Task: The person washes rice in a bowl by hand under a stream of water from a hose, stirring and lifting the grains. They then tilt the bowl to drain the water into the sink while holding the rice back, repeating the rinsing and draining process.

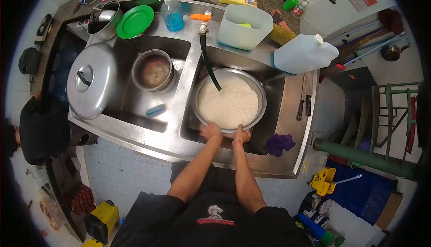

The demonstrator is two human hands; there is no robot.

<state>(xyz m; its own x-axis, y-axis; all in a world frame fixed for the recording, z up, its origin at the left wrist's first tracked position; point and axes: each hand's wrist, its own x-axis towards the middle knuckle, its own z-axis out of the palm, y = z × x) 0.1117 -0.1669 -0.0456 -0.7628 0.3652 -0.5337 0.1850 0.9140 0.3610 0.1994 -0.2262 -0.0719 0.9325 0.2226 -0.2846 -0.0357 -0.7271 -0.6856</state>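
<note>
A large metal bowl (263, 95) with pale, wet grains (229, 105) inside sits in the right sink basin (277, 99). At its near rim is my left hand (211, 132), slightly blurred, with its fingers hard to make out. My right hand (241, 135) is closed on the same rim, a little to the right. A dark green hose (208, 60) hangs from the orange-handled tap (201, 17), its end over the grains. In the left basin, a pot (153, 70) holds brownish liquid beside a blue sponge (155, 110).
A large lid (92, 81) leans at the left. Behind stand a green plate (135, 22), a soap bottle (172, 13), a plastic container (244, 27) and a jug (305, 54). Knives (308, 105) and a purple cloth (280, 144) lie right. Another person (42, 130) is far left.
</note>
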